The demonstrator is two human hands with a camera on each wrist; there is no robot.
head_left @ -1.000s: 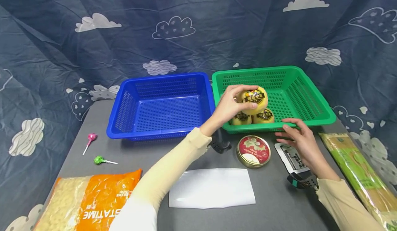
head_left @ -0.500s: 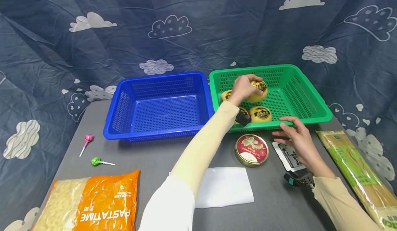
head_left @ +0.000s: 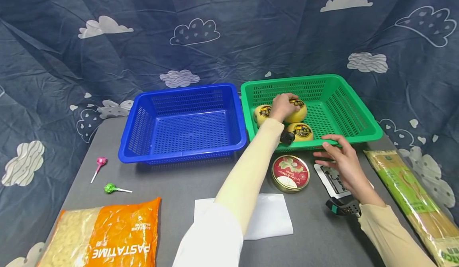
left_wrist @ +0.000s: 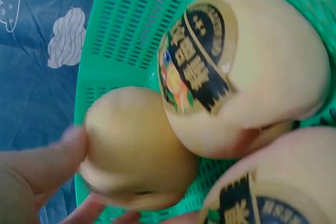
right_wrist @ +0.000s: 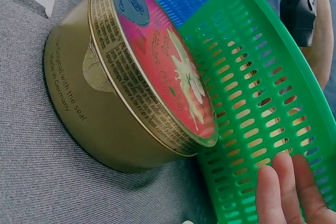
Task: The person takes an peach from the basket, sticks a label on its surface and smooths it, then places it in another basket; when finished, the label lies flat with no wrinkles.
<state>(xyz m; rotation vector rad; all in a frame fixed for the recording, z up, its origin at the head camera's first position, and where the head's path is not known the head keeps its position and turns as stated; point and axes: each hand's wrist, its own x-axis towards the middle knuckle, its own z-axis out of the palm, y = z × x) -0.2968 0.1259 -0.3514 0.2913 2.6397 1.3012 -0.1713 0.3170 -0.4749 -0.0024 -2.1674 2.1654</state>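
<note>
My left hand reaches into the green basket and holds a round yellow fruit with a black label. In the left wrist view, my thumb lies against this fruit and my fingers run below it. Beside it are more such fruits, one labelled fruit towards the top and another fruit at the lower right. My right hand is at the basket's front rim, fingers loosely extended. In the right wrist view, its fingertips are by the basket wall; contact is unclear.
A blue basket stands left of the green one. In front lie a round candy tin, a white sheet and a flat grey-white pack. Pasta bags flank them. Two lollipops lie left.
My left hand has carried the yellow fruit from above the basket's front left part, inward and down among the others. My right hand has stayed near the front rim.
</note>
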